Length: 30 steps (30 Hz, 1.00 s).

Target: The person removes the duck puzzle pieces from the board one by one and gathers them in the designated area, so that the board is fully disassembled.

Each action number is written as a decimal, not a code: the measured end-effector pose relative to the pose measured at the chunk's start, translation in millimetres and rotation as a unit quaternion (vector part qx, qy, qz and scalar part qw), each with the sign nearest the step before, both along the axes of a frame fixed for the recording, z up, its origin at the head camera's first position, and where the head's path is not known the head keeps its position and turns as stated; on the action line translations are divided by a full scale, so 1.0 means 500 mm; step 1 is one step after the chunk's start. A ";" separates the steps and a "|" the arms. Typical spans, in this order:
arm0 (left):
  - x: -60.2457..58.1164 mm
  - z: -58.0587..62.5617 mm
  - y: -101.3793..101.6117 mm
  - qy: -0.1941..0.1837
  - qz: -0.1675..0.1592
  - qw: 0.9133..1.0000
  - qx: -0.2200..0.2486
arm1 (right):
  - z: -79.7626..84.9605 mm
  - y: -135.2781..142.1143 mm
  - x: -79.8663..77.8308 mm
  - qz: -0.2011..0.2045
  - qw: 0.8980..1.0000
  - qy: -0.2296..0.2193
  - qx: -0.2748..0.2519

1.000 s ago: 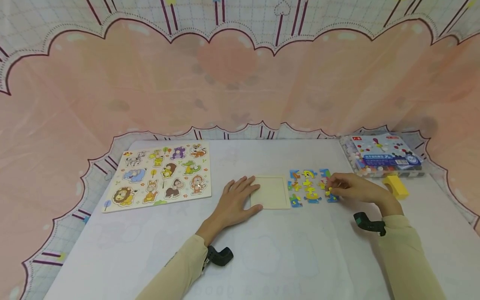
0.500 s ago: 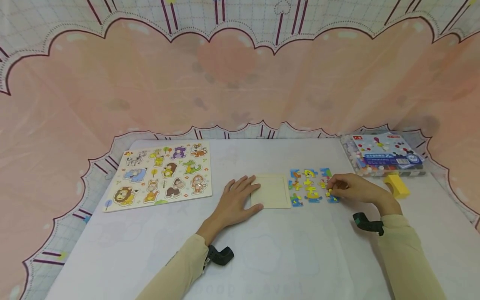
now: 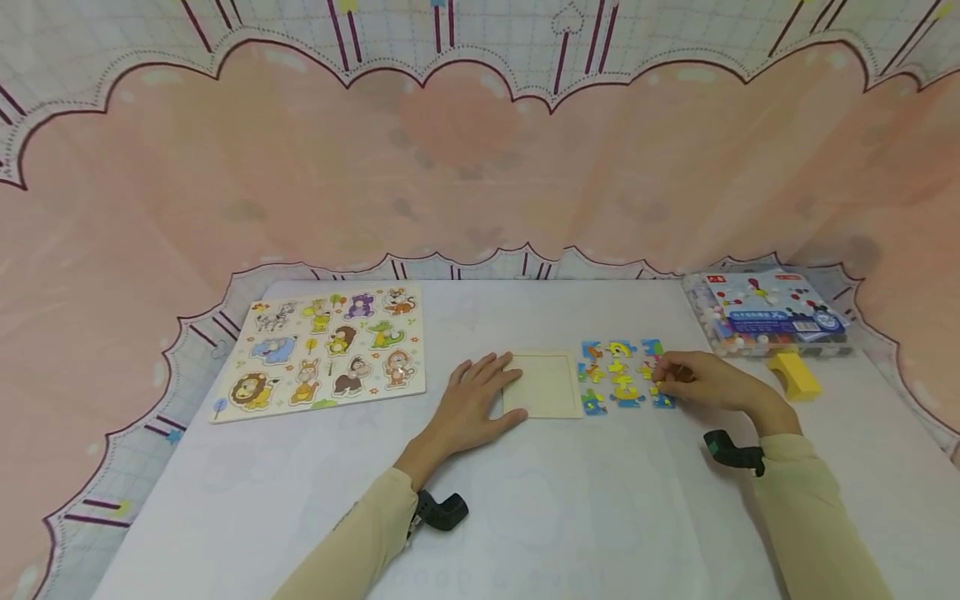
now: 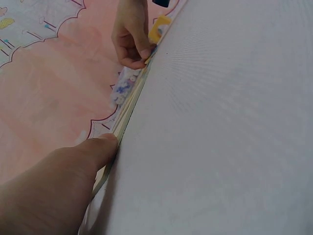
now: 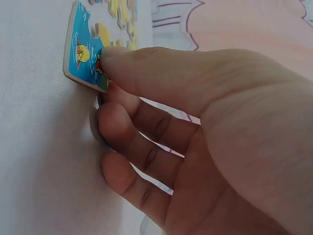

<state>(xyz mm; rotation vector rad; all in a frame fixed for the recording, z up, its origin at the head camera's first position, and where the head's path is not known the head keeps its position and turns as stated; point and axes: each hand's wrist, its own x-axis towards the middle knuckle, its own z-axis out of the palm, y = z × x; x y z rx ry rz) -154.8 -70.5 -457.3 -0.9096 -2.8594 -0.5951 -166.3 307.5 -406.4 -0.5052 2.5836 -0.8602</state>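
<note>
My left hand (image 3: 474, 404) lies with fingers spread over the left edge of a shallow wooden puzzle tray (image 3: 546, 387), which has a raised rim. In the left wrist view its thumb (image 4: 103, 147) rests along the tray's near edge. My right hand (image 3: 712, 385) pinches a blue corner jigsaw piece (image 5: 83, 56) with a small yellow duck printed on it; the thumb presses on top. That piece tilts up off the white surface in the right wrist view. Several other blue and yellow jigsaw pieces (image 3: 626, 390) lie in loose rows between the tray and my right hand.
A wooden animal puzzle board (image 3: 318, 354) lies at the left. At the back right stands a clear plastic box (image 3: 772, 312) of small coloured parts. Just in front of it is a yellow arched block (image 3: 795, 377). A patterned cloth (image 3: 480, 183) hangs behind the white tabletop (image 3: 540, 508).
My right hand and wrist have shifted slightly left at the right-hand row of jigsaw pieces. My left hand stays in place on the tray.
</note>
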 end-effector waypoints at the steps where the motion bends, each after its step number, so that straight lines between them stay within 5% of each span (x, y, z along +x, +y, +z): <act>1: -0.001 0.000 0.000 0.000 0.000 1.000 0.001 | -0.001 0.000 -0.002 0.000 1.000 0.000 0.001; 23: -0.001 0.001 0.000 -0.004 0.001 1.000 0.002 | 0.002 -0.004 0.000 0.002 1.000 0.013 -0.001; 30: -0.003 -0.001 0.001 -0.006 -0.001 0.999 0.044 | 0.001 0.001 0.000 -0.003 1.000 0.019 0.009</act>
